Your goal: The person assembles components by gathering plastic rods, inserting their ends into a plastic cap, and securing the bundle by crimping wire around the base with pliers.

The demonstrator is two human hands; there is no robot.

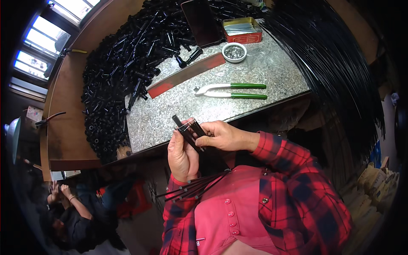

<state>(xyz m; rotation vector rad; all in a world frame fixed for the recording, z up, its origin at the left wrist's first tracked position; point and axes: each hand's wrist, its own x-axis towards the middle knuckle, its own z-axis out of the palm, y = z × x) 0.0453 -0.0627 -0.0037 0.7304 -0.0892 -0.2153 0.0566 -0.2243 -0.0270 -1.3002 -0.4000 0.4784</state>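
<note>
In front of my chest, just off the table's near edge, my two hands come together around dark parts. My left hand (183, 156) is closed on a black tubular part (183, 127) with a narrower stem rising from its top. Close against it, my right hand (223, 136) pinches slim dark pieces (196, 127) with its thumb and fingers. Where the pieces meet is partly hidden by the fingers. Below my hands, several thin dark rods (187, 189) with blunt ends fan out across my lap and left forearm.
Green-handled pliers (231, 91) lie on the speckled tabletop (170, 106). Beyond them are a red strip (187, 75), a white bowl (234, 52) of small metal bits, a tin (242, 30) and a phone (202, 23). Black parts (114, 85) heap left; long black rods (327, 55) right. Another person (80, 216) sits lower left.
</note>
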